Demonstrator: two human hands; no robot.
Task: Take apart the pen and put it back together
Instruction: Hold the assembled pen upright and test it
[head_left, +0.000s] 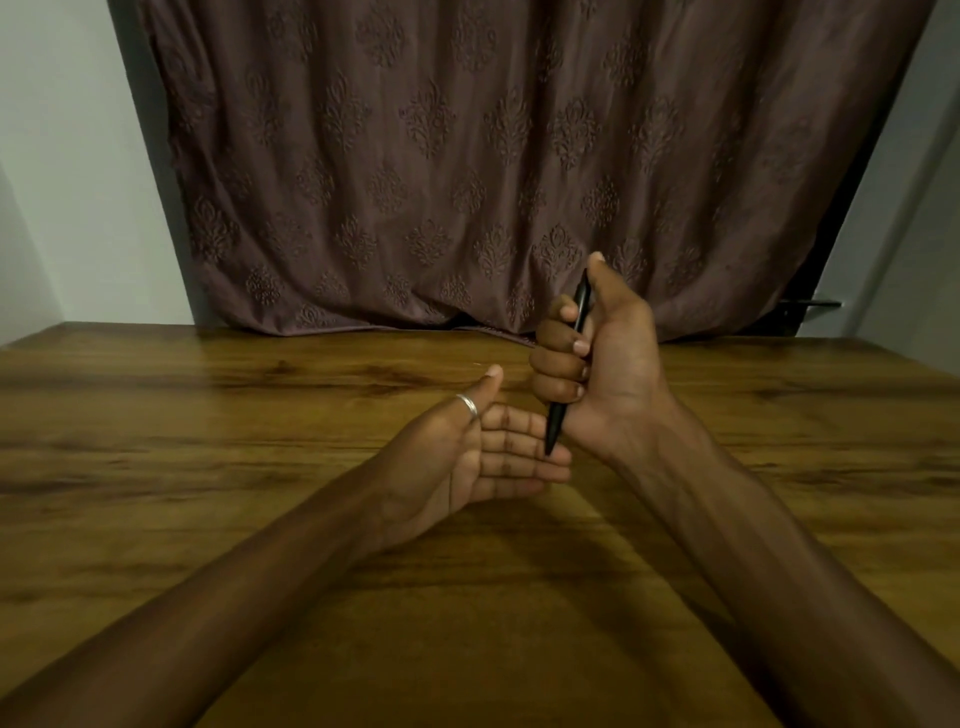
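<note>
right hand (608, 358): mine, fist curled round the pen, fingers wrapped over the barrel, thumb up along its top end.
pen (558, 421): black, slim, smooth, tapering to a point; nearly upright, tip down, leaning a bit left at the bottom. Looks whole, but my fingers hide the middle so can't tell about joints.
pen tip: touching or just above the fingertips of my left hand, can't tell which.
left hand (467, 462): mine, palm up and flat, fingers straight and pressed together, thumb lifted; holding nothing.
ring (467, 406): thin silver band on left thumb.
table (208, 426): brown wood, streaky grain, slight sheen; both forearms over it.
curtain (467, 156): dull mauve fabric, embossed leaf-like motifs in rows, soft folds, hem reaching the table's far edge.
walls (62, 156): plain pale, either side of the curtain.
blocking: only my own fingers over the pen's middle.
</note>
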